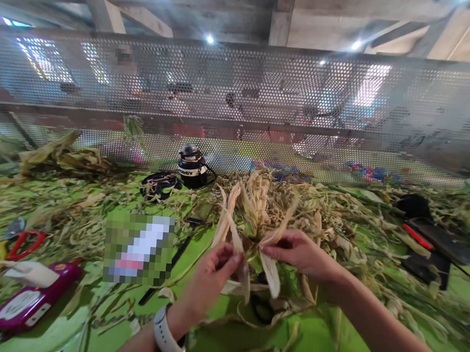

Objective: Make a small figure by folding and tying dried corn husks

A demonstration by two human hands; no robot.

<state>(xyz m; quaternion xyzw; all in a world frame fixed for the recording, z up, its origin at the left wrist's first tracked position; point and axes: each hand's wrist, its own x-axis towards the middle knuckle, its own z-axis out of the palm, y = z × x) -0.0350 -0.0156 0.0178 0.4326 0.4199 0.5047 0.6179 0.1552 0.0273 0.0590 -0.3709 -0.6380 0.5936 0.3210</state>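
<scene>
My left hand point(217, 269), with a white watch point(168, 333) on its wrist, pinches a pale dried corn husk strip point(236, 233) between thumb and fingers. Just to the right, my right hand point(294, 251) grips another dried husk strip point(271, 274), whose end hangs below the fingers. The two hands are a short way apart over the green table point(242, 336). Behind them stands a bundle of dried corn husks point(257, 199). Dark scissor handles point(262, 308) lie partly covered by husks below the hands.
A black flask point(193, 167) stands at the back before a perforated metal screen point(242, 84). Red-handled scissors point(26, 245) and a magenta device point(32, 295) with a white plug lie left. Dark flat objects point(427, 261) lie right. Husk scraps cover much of the table. People sit beyond the screen.
</scene>
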